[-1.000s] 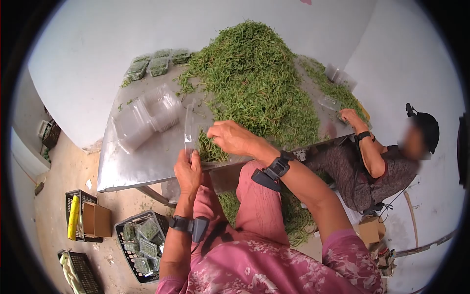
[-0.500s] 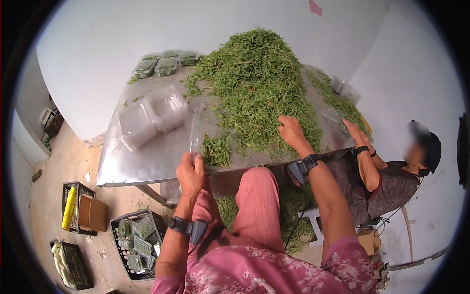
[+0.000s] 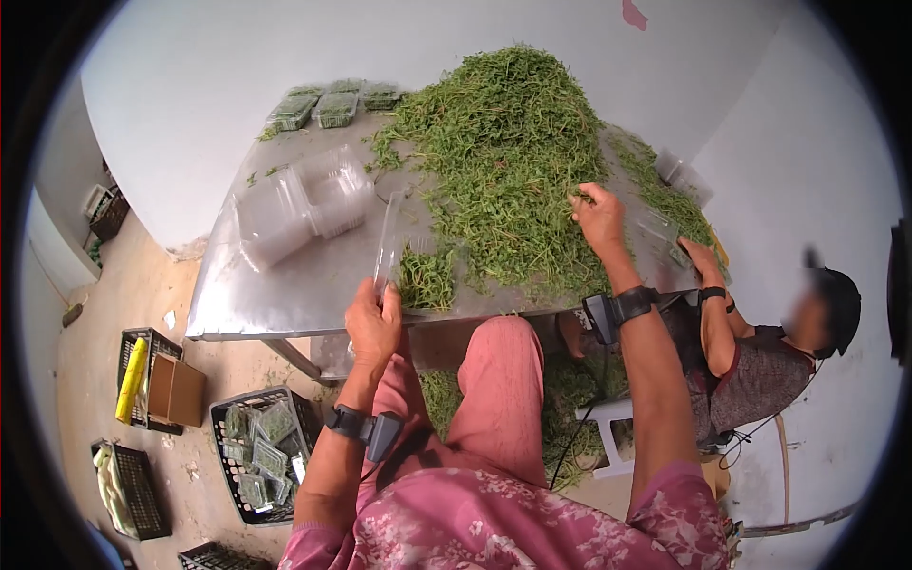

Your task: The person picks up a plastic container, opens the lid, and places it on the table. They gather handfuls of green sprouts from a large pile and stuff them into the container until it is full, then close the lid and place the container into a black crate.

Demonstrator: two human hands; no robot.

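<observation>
Herbs [image 3: 503, 161] heaped on the steel table [image 3: 266, 294] look light, soft and bruisable, best taken in loose tufts; the right hand [image 3: 600, 214] is curled on one at the heap's right side. The left hand [image 3: 373, 323] pinches a flimsy clear clamshell [image 3: 394, 242] by its rim at the near edge; crates [image 3: 261, 456] stand on the floor below.

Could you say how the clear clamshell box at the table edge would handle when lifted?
Probably light: the left hand holds the clamshell box by one edge. Likely flexible, being thin clear plastic. Its upright lid may flop.
</observation>
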